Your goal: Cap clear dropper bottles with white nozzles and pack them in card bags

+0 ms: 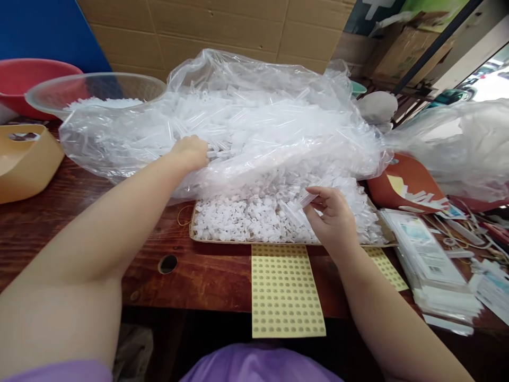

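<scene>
R hand [331, 215]: grip pinching clear tube [305, 199]; axis diag., low end L; L hand [190, 152]: can't tell grip

Short purple sleeve [67, 371], matching purple top [260, 366] with soft folds, both forearms [135, 212] bare

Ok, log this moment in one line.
left hand: at open plastic bag, grip unclear | right hand: pinching clear plastic | tray: small white pieces
</scene>
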Demonstrator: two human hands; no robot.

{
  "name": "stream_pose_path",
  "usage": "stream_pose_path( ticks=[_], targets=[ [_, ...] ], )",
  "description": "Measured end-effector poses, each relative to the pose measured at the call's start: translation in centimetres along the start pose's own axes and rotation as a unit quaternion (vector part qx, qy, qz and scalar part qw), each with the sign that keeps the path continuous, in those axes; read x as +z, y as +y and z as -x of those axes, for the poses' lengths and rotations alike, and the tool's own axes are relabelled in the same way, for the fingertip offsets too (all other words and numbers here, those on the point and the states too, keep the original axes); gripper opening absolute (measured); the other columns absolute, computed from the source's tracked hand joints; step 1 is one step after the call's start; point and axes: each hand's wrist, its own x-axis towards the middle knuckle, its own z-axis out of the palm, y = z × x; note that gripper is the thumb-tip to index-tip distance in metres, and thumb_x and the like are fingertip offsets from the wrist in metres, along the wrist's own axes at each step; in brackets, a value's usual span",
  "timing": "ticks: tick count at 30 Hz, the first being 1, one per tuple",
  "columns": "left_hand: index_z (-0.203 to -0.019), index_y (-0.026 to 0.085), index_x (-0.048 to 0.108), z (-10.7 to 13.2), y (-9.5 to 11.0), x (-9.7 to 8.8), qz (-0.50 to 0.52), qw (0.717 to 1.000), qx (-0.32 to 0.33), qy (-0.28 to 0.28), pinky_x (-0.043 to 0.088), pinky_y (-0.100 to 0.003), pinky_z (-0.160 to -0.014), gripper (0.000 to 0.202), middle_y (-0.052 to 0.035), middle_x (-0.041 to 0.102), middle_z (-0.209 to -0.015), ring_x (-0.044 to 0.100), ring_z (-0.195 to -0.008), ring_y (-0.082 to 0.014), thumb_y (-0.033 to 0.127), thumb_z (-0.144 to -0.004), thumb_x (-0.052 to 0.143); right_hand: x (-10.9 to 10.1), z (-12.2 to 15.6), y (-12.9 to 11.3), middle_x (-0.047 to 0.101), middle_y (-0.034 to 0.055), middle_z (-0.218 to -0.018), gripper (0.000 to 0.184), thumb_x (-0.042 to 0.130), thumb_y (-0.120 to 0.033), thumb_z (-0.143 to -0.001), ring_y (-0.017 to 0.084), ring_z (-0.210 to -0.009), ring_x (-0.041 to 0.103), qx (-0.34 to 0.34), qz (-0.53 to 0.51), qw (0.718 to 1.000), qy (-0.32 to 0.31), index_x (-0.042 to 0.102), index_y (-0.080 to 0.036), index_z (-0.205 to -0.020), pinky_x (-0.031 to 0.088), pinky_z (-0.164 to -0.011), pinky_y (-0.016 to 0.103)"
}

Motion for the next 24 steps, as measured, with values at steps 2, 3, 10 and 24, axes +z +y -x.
stream_pose_path(
  ticks=[2,3,10,24],
  targets=[
    [-0.126,0.010,0.055,1.3,0.0,-0.2,0.028,0.999,-0.005,0.046,0.040,-0.042,-0.096,0.049,-0.0122,0.060,-0.124,0.051,-0.116,-0.0310,0.041,-0.089,0.049,-0.1,0.0,0.0,0.059,0.0114,-0.106,0.027,0.046,-0.030,-0.091,0.021,-0.097,0.063,0.028,-0.022,0.999,-0.003,0.046,-0.022,-0.116,0.053,-0.092,0.039],
    [-0.133,0.015,0.048,2.2,0.0,-0.3,0.048,0.996,0.009,0.077,0.038,-0.040,-0.099,0.050,-0.0056,0.058,-0.127,0.049,-0.117,-0.0264,0.045,-0.093,0.041,-0.1,-0.1,-0.1,0.061,0.0112,-0.106,0.026,0.045,-0.033,-0.092,0.021,-0.094,0.064,0.044,-0.024,0.999,-0.003,0.046,-0.022,-0.116,0.053,-0.089,0.039],
    [-0.099,0.022,0.068,10.1,3.5,1.6,0.326,0.859,0.268,0.291,0.043,-0.031,-0.082,0.022,-0.0009,0.057,-0.083,0.051,-0.078,-0.0147,0.038,-0.085,0.065,-1.5,-0.4,-1.7,0.065,0.0059,-0.097,0.028,0.052,-0.040,-0.087,0.015,-0.073,0.057,0.074,-0.145,0.985,-0.059,0.063,-0.021,-0.103,0.050,-0.072,0.032],
    [-0.092,0.017,0.058,14.6,9.1,6.0,0.788,0.588,0.012,-0.182,0.044,-0.018,-0.057,0.007,0.0031,0.060,-0.066,0.056,-0.060,-0.0080,0.022,-0.088,0.060,-1.6,-0.1,-2.2,0.059,-0.0048,-0.068,0.060,0.066,-0.037,-0.076,0.014,-0.058,0.060,0.187,-0.283,0.922,-0.187,0.042,-0.026,-0.130,0.054,-0.059,0.028]
  ],
)
